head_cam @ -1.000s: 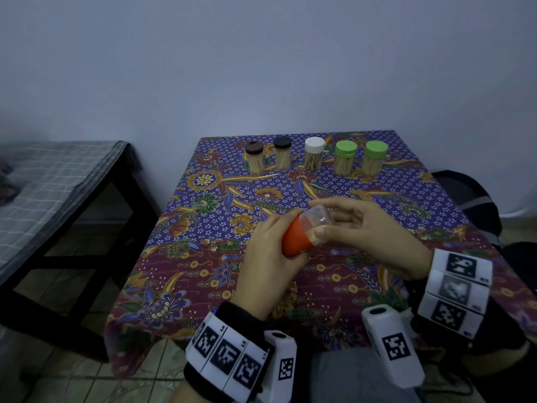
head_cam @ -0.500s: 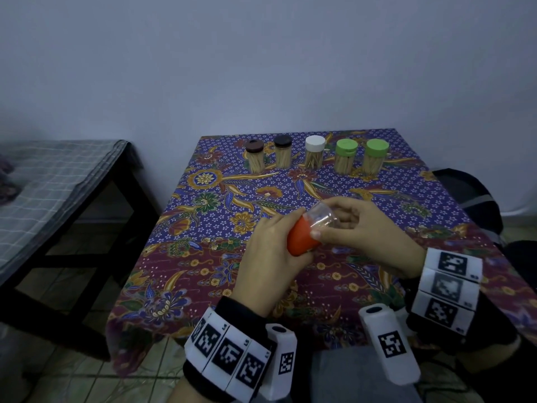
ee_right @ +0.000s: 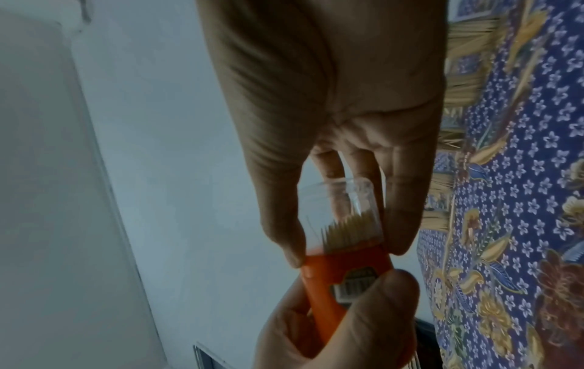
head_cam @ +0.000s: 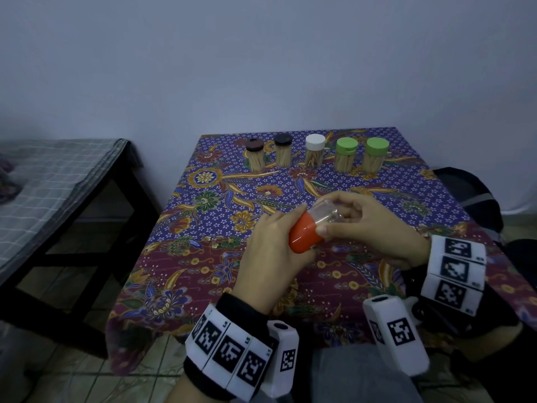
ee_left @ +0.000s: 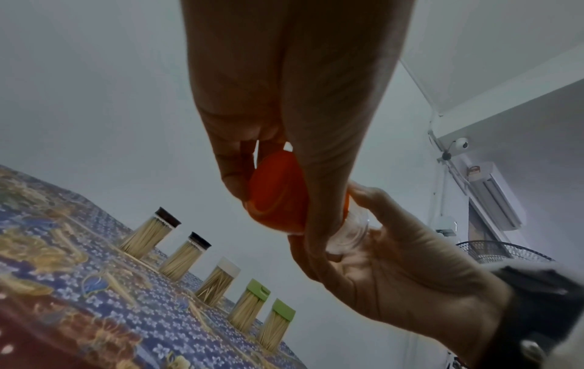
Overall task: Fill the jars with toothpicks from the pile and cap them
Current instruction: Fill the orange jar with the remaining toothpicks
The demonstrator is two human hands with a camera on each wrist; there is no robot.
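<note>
Left hand [head_cam: 273,251] gripping the orange cap [head_cam: 303,235], right-hand fingers [head_cam: 343,209] clamped on the clear jar [head_cam: 327,213], are lifting and tilting it further, apparently seating the cap.

Clear glossy plastic jar [ee_right: 341,209], smooth orange plastic cap [head_cam: 303,235], pale wooden toothpicks [ee_right: 344,234] inside. Matt printed cloth [head_cam: 220,228] over worktop. Paper barcode label [ee_right: 354,287] on cap.

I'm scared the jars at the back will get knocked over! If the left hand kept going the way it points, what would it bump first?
Probably the right hand, which holds the clear jar just past the orange cap the left hand grips. The back row looks far beyond, though depth is hard to judge.
</note>
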